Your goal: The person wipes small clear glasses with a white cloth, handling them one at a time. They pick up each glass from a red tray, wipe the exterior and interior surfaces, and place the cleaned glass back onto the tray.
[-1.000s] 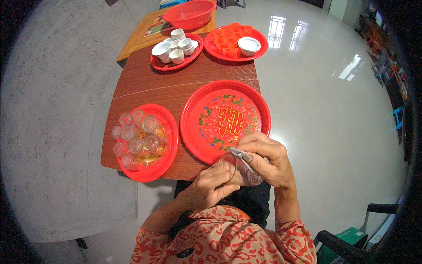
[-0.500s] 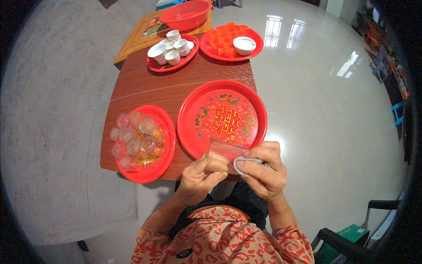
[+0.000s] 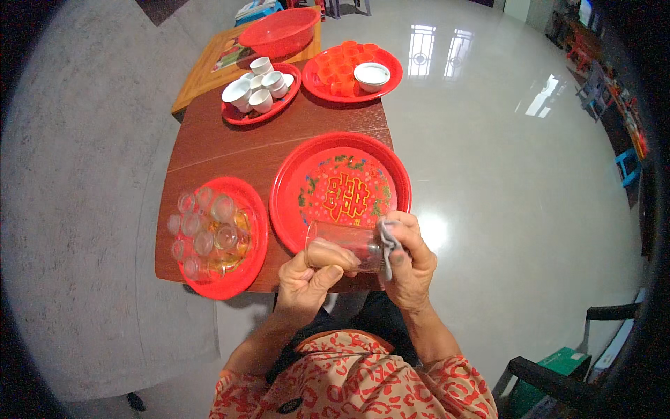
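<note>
A clear drinking glass (image 3: 349,237) lies sideways in the air over the near edge of the large red tray (image 3: 280,220). My left hand (image 3: 301,288) grips it at the rim, fingers inside and thumb outside. A greyish-white cloth (image 3: 389,244) is pressed against the glass's base by my right hand (image 3: 413,269), fingers closed around it. The tray beneath has a flowered ring and a gold-edged emblem. To the left, several upturned clear glasses (image 3: 203,242) crowd one side of a red plate (image 3: 252,269).
At the table's (image 3: 199,153) far side, white cups (image 3: 261,101) are piled on a red oval tray (image 3: 283,112). Beside them, a tray (image 3: 394,77) carries orange cups (image 3: 342,66) and a white bowl (image 3: 372,78). A red basin (image 3: 279,35) stands behind. A dark-armed chair (image 3: 544,380) is at lower right.
The cloth has shifted from the glass's side onto its base, and my right hand has turned more upright. The glass now lies more level. The whole view has shifted slightly.
</note>
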The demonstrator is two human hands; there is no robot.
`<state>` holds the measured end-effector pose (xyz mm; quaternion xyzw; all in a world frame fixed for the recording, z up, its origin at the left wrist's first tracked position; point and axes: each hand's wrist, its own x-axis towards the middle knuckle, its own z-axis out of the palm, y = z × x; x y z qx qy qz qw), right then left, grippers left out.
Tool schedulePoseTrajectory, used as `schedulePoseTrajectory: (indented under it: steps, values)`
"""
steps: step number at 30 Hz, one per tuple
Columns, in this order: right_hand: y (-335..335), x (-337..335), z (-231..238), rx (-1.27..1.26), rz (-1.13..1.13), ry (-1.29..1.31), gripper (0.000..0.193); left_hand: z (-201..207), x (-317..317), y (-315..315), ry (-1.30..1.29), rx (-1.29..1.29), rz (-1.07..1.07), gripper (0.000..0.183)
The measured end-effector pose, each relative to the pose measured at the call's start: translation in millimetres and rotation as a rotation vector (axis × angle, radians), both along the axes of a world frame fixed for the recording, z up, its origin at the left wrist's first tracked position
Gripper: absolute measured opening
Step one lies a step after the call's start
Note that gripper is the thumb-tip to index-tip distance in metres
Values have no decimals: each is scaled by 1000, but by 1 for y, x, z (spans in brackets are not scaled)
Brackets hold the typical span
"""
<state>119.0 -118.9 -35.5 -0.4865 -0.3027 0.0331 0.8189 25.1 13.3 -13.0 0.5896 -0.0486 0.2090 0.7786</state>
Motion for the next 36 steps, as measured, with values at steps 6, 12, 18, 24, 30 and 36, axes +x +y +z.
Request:
schedulePoseTrajectory:
  steps: [6,12,18,24,30,36]
  values:
    - [-3,-2,2,-80,-103,-322,34,7,2,-7,67,-364,-45,11]
    - [1,0,2,23,25,-154,25,6,-1,-6,91,-429,-119,15]
    - [6,-2,2,215,192,253,23,7,0,-5,75,-393,-134,16]
    - [5,-8,14,328,269,627,23,5,0,-5,100,-433,-141,16]
    - [10,-10,-5,305,211,209,17,3,4,-6,95,-513,-77,16]
    - [6,-8,0,237,149,164,16,7,2,-6,76,-415,-125,15]
